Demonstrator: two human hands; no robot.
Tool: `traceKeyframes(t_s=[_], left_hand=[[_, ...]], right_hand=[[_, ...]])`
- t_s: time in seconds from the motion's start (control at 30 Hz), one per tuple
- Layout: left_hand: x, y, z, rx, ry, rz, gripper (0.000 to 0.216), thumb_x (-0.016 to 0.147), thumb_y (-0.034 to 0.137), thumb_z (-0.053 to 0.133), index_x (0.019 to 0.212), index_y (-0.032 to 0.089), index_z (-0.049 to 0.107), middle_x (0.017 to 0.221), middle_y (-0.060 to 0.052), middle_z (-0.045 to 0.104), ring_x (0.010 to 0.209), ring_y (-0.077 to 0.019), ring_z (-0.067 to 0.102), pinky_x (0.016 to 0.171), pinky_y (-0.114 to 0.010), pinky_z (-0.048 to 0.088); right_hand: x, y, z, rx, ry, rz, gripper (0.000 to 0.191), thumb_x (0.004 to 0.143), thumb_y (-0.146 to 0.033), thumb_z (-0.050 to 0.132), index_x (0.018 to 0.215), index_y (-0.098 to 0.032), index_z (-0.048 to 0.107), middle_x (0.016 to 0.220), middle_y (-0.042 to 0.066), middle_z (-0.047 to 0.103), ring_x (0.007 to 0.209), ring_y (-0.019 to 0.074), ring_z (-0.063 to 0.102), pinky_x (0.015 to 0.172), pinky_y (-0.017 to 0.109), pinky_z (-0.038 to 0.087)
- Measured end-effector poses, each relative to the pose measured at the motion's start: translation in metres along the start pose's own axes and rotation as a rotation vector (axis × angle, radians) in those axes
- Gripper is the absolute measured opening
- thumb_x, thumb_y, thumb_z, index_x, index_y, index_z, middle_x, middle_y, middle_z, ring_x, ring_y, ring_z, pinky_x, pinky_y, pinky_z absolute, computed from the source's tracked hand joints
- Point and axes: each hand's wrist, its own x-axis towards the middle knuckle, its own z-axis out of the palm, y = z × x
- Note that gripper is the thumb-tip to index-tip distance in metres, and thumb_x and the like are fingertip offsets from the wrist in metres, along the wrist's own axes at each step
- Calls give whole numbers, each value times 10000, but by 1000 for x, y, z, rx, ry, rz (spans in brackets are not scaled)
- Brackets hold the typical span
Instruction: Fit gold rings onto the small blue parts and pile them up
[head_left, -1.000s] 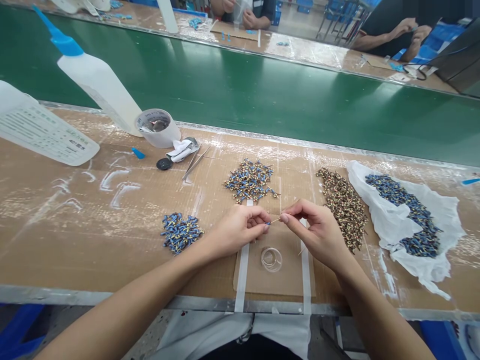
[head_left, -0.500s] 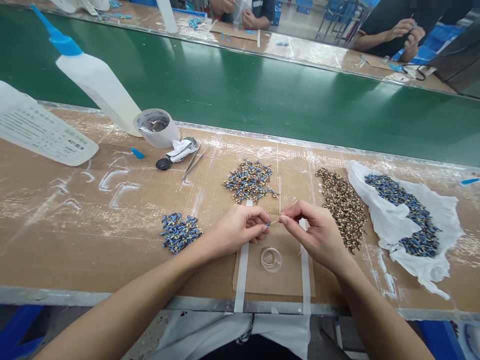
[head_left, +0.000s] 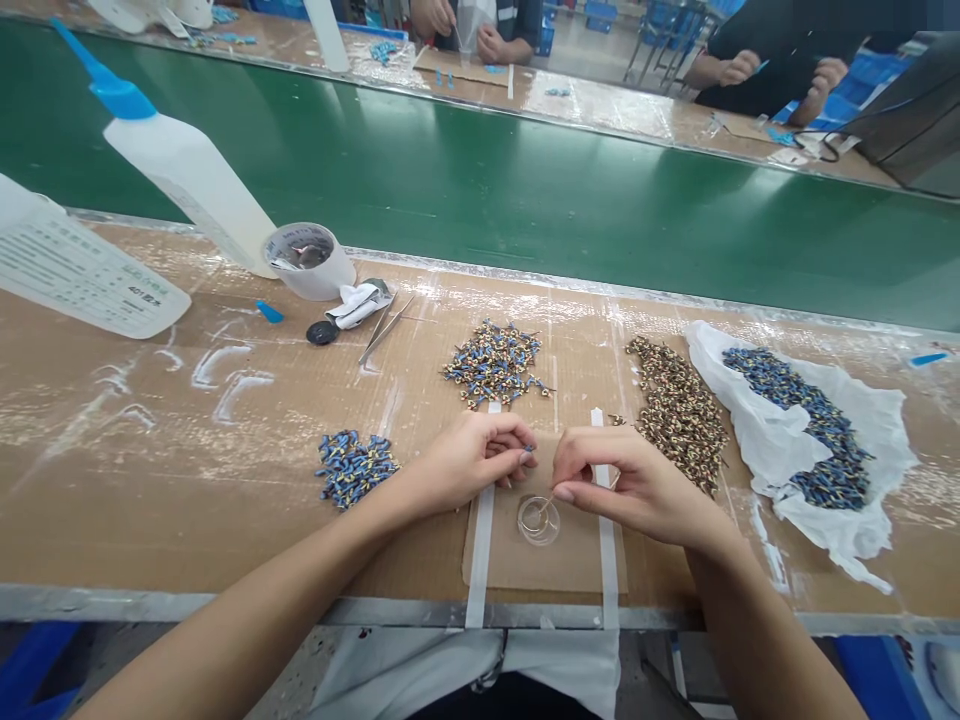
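My left hand [head_left: 491, 452] pinches a small blue piece [head_left: 529, 449], mostly covered by the fingertips. Between the thumb and fingers of my right hand [head_left: 622, 480] is a thin wooden toothpick [head_left: 546, 503], its lower end slanting into a small clear round cup [head_left: 539, 521]. That cup stands on a cardboard pad [head_left: 540, 570] held down by white tape strips. Beyond my hands lies a pile of small blue and brass-coloured pieces [head_left: 491, 362]. A second pile of blue and yellow pieces [head_left: 354, 468] is by my left forearm. Brown and brass-coloured pieces [head_left: 679, 410] are heaped right of my right hand.
White paper [head_left: 892, 430] at right bears more blue pieces. To the left are tweezers [head_left: 385, 330], a tape roll [head_left: 319, 268], a black cap [head_left: 322, 332] and two white bottles [head_left: 195, 190]. A green belt [head_left: 450, 170] crosses behind; two people's hands work beyond.
My right hand has moved down toward me, bringing the toothpick from the blue piece to the clear cup. My left hand stays nearly in place with the piece.
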Motion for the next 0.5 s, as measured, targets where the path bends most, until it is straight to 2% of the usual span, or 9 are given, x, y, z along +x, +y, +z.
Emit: traceKeyframes(t_s=[0.13,0.2,0.27,0.33,0.43,0.5], left_hand=[[-1,1,-2,25,-12,15,144,890,240,545,955,128,609,812,-53,685,685,-133,636,658,-270,517],[0,1,-3,44,-8,6,143,892,244,541,942,132,615,778,-39,677,680,-131,630,657,-263,507],[0,0,-4,54,-9,-2,158,893,270,545,933,133,613,770,-42,677,692,-137,630,648,-259,501],[1,-1,-5,40,-4,-22,179,892,295,547,949,136,606,808,-57,689,715,-146,639,643,-260,507],[3,-4,-5,39,11,-55,195,884,313,555,946,134,600,890,-87,705,729,-148,646,654,-268,517],[4,-5,-5,42,17,-63,196,886,319,552,940,136,596,919,-94,710,726,-145,646,660,-270,520]], right_hand=[[2,-3,2,23,-122,2,78,896,-247,630,885,-225,704,889,25,692,832,152,637,761,296,506],[3,-4,1,15,-162,6,97,886,-250,643,958,-236,707,929,20,698,826,147,634,751,293,507],[3,-2,-4,-18,-112,25,149,879,-280,654,1014,-232,696,899,11,697,764,137,617,706,276,495],[3,6,-13,-92,92,84,151,900,-296,621,1000,-207,689,863,16,693,740,136,608,686,269,478],[-1,29,-34,-294,558,247,147,916,-278,566,942,-180,673,850,36,691,729,152,609,674,284,461],[-7,48,-48,-455,741,337,131,891,-233,564,943,-176,670,869,49,684,770,176,618,711,311,461]])
